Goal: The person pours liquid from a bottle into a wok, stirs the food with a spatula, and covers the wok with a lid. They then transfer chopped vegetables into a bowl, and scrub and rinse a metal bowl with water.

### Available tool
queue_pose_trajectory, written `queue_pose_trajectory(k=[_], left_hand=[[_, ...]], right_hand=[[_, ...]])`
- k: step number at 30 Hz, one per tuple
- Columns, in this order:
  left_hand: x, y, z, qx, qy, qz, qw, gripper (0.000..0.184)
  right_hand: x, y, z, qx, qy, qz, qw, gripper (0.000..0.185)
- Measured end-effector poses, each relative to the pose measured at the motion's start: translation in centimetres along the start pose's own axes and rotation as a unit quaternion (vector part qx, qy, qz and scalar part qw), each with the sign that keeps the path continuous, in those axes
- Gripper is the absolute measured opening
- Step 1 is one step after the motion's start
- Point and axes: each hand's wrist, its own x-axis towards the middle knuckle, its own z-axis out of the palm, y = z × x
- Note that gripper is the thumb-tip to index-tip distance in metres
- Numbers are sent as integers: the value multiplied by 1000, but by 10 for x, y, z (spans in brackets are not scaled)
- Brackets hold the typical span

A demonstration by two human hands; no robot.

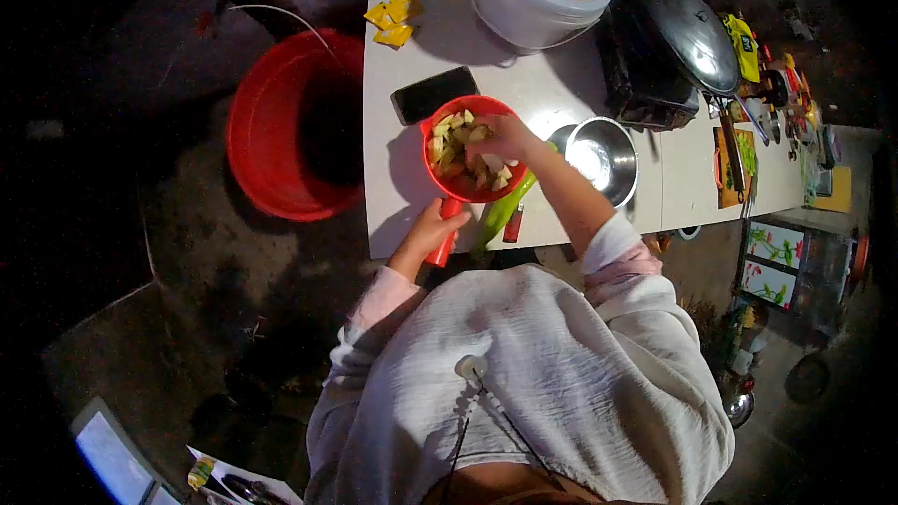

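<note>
My left hand (436,229) is closed round the handle of a red plastic scoop-like strainer (453,209), held above the white table. Pale chopped vegetable pieces (451,138), some with greenish skin, fill its bowl. My right hand (507,137) reaches into the bowl from the right, among the pieces; its fingers are blurred and partly hidden. Just right of the strainer lies a long green pepper (503,213), with a small red-handled tool (514,225) beside it. A shiny metal bowl (628,166) stands to the right of my right forearm.
Behind the strainer lies a black phone (426,96), with yellow packets (394,22) farther back. A lidded white bucket (524,5) and a large dark lidded pan (687,28) stand at the back. Left of the table is a red bucket (257,150). A cutting board (726,189) lies far right.
</note>
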Motion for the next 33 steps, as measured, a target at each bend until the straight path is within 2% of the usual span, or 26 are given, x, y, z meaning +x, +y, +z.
queue_pose_trajectory(k=[1,3,5,7,8,10,11,13,14,15,17,18,19,20,21,22,23,26,27,29,30,32,33], left_hand=[[-2,1,1,126,103,73,984,42],[-19,43,-11,171,135,71,974,48],[-12,61,-16,219,163,68,960,54],[18,60,-6,-34,170,170,970,51],[40,55,-2,-32,169,171,970,51],[86,39,8,-139,168,102,971,48],[100,35,12,-136,168,102,971,48],[120,34,19,-131,202,-4,971,50],[120,37,20,-128,203,-3,971,50],[118,39,21,-94,205,5,974,52],[117,40,25,-58,211,10,976,55],[119,40,27,-76,225,10,971,56],[122,40,29,-93,239,13,967,58],[123,42,30,-90,241,14,966,58],[122,45,32,-148,240,-1,960,58],[121,47,33,-206,237,-16,949,59],[118,48,35,-203,240,-15,949,59],[116,42,38,-216,276,66,934,52],[108,52,40,-212,279,67,934,52],[94,66,44,-291,265,101,913,47],[93,64,43,-251,281,124,918,42],[83,68,42,-227,304,137,915,41],[79,70,42,-206,324,150,911,40]], right_hand=[[-4,4,-3,0,-1,-1,1000,58],[-27,-23,-27,152,35,36,987,55],[-13,7,-1,204,41,45,977,49],[-9,15,12,330,104,84,935,45],[-13,5,9,331,105,83,934,45],[-23,-22,-1,488,80,166,853,49],[-9,-4,16,490,80,166,852,49],[33,46,58,370,121,145,909,52],[26,26,63,334,220,191,897,61],[33,31,68,336,221,190,896,61],[51,50,90,423,150,163,879,58],[58,50,94,426,173,127,879,49],[61,53,99,429,173,124,878,49],[51,42,93,372,194,132,898,47],[44,33,91,313,214,138,915,45],[45,29,98,342,232,134,901,40],[43,24,97,344,231,131,900,40],[24,3,88,392,305,101,862,37],[20,-2,85,395,305,98,861,37],[15,-7,82,468,295,91,828,34],[12,-10,81,472,294,89,826,34],[5,-17,78,480,354,15,803,26],[-3,-25,72,483,354,13,801,26]])
